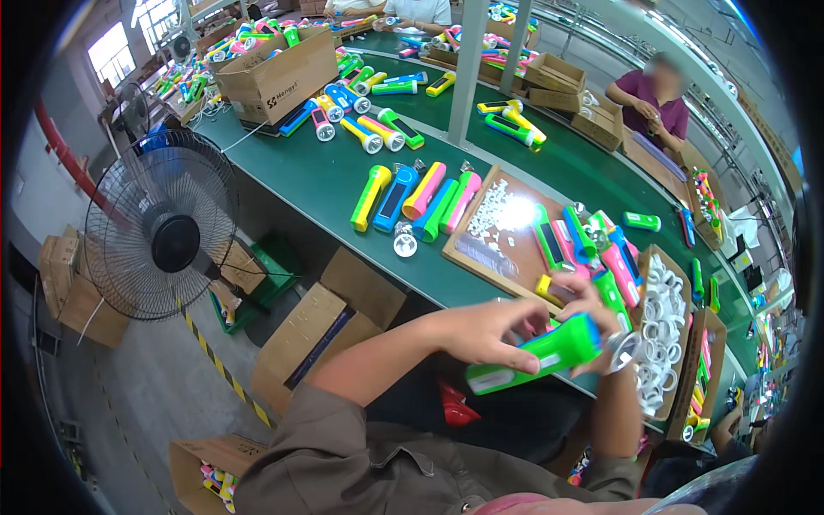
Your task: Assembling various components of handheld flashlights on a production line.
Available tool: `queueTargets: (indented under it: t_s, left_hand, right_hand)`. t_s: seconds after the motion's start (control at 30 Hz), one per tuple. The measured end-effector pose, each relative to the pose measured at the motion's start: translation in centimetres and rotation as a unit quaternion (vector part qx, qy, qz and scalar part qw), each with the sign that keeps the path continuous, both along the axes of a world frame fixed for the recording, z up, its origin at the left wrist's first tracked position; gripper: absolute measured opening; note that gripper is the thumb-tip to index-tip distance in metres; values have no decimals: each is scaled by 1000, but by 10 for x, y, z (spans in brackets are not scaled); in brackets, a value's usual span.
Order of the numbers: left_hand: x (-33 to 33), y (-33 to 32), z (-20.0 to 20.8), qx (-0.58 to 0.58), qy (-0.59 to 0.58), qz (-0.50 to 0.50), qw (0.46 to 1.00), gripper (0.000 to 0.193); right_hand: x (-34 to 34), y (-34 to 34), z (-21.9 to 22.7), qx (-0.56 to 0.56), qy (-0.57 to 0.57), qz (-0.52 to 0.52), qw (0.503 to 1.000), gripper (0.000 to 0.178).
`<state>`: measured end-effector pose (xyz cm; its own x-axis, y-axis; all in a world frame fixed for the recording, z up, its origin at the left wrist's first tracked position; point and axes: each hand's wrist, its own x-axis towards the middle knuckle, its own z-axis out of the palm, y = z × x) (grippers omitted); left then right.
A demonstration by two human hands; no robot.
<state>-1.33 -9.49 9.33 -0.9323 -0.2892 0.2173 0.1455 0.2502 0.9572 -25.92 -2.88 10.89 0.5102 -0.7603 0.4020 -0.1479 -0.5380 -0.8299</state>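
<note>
My left hand [491, 333] is wrapped round the body of a green flashlight [549, 354] with a blue band at its open end, tilted over the table's near edge. My right hand [601, 319] is curled round that end. A shiny round reflector [624, 350] sits in its grip, beside the blue end; whether it is joined to the body I cannot tell. Just beyond my hands lie several colourful flashlights [577, 245] with loose heads, partly hidden by my fingers. A wooden tray [493, 262] with small white parts is to their left.
A box of white rings [661, 330] stands right of my right arm. Five-coloured rows aside, several flashlights [416, 199] lie left of the tray. A standing fan [163, 227] and open cartons [322, 330] are on my left. A person [657, 103] works across the green table [292, 180].
</note>
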Motion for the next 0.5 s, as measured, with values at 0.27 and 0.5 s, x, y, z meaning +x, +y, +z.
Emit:
queueTargets:
  t_s: [0.27, 0.5]
  left_hand:
    - [-4, 104, -58, 264, 11, -4, 965, 53]
    - [7, 122, -65, 76, 13, 161, 984, 55]
  right_hand:
    - [41, 96, -72, 33, -408, -128, 903, 79]
    - [53, 95, -66, 54, -353, -212, 910, 22]
